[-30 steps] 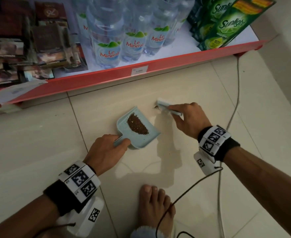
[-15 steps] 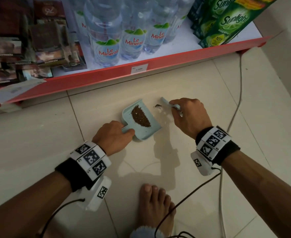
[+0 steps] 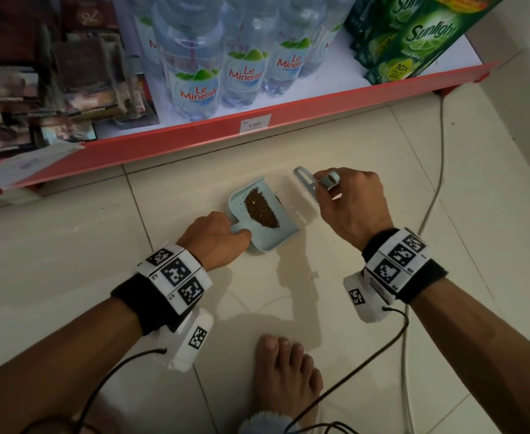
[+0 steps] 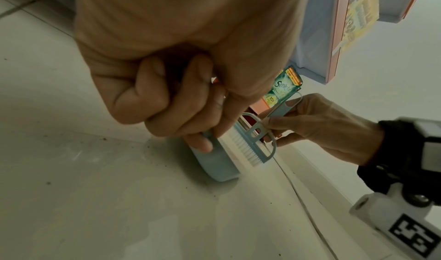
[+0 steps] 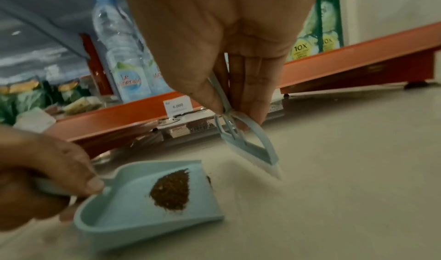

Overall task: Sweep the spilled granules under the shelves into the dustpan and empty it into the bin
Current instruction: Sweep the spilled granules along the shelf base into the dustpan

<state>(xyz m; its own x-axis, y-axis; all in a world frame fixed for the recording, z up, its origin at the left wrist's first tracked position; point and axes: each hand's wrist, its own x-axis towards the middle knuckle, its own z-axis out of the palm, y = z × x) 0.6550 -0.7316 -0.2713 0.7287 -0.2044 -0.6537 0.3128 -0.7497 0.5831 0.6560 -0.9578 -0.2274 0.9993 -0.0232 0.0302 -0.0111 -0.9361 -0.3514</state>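
Observation:
A small pale blue dustpan (image 3: 281, 236) (image 5: 124, 213) sits on the tiled floor before the red shelf, with a heap of brown granules (image 3: 261, 208) (image 5: 170, 193) in it. My left hand (image 3: 215, 238) (image 4: 181, 102) grips its handle. My right hand (image 3: 348, 202) (image 5: 229, 79) pinches the handle of a pale blue hand brush (image 3: 304, 183) (image 5: 248, 147) (image 4: 250, 141), whose white bristles touch the floor just right of the pan's open lip. A few granules (image 3: 278, 199) (image 5: 209, 179) lie at that lip.
The red bottom shelf (image 3: 195, 142) carries water bottles (image 3: 195, 76), green detergent packs (image 3: 414, 36) and dark packets (image 3: 38, 89). My bare foot (image 3: 285, 377) stands near the front. Cables (image 3: 435, 189) run across the tiles on the right, by a wall.
The brush has swept leftward to the pan's lip, and my right hand has turned the brush's handle upward. The dustpan has shifted slightly toward the shelf. The loose patch on the floor is nearly gone.

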